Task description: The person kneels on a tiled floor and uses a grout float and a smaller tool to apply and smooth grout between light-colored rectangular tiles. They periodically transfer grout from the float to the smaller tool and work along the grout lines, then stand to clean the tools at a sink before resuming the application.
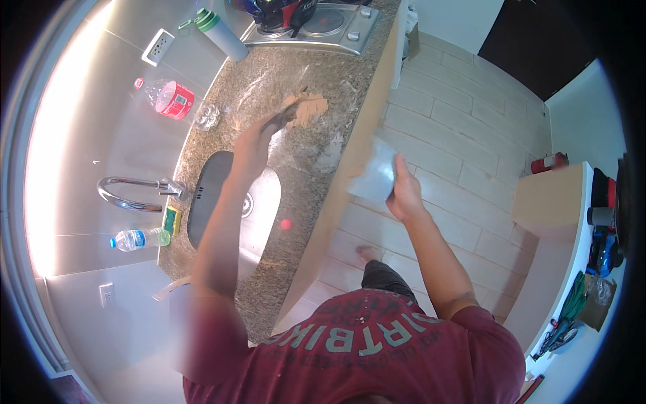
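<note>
My left hand (254,147) reaches over the granite counter (296,175). Its fingers look stretched out, though motion smears them, and their tips reach a patch of tan powder (311,108). Whitish smears surround the powder on the stone. Past the counter's right edge, my right hand (405,192) grips a translucent plastic container (377,172) by its side. The container is slightly blurred, and its contents cannot be made out.
A steel sink (268,202) lies under my left forearm, with a tap (134,192) and a sponge (172,221) beside it. Bottles (171,99) stand along the wall. A stove (330,30) sits at the far end. A small red round thing (286,224) rests by the sink.
</note>
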Available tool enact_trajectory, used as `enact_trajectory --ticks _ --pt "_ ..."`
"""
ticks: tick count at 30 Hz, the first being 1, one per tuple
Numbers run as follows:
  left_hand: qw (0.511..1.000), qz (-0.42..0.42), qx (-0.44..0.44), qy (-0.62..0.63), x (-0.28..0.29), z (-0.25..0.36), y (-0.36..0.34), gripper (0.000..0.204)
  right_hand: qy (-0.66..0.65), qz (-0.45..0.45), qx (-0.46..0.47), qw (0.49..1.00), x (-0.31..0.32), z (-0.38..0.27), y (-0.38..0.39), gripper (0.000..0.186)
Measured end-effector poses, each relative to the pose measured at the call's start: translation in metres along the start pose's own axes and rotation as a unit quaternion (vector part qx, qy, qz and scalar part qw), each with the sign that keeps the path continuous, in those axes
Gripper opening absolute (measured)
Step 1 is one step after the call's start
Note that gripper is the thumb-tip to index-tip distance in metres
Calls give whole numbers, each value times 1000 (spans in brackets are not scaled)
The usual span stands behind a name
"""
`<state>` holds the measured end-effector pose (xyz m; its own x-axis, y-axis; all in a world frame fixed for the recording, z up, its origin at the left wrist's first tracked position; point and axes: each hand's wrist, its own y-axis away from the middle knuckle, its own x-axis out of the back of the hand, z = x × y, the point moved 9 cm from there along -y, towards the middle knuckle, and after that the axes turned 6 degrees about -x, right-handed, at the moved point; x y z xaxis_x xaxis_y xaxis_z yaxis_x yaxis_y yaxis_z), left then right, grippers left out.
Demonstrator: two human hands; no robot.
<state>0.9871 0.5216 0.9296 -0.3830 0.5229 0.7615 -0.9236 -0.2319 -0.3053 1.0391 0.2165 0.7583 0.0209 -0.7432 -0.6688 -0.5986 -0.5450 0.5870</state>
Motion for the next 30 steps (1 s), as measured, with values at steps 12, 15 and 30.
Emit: enact_trajectory --ticks 12,15,30 --pt "910 171 -367 93 74 139 152 32 -26 -319 -150 935 -190 64 91 58" --pt "912 132 -387 18 88 152 185 39 -12 -304 -138 943 -186 78 121 57" --pt "934 79 -345 -55 158 170 458 44 71 -177 64 980 -78 245 367 62"
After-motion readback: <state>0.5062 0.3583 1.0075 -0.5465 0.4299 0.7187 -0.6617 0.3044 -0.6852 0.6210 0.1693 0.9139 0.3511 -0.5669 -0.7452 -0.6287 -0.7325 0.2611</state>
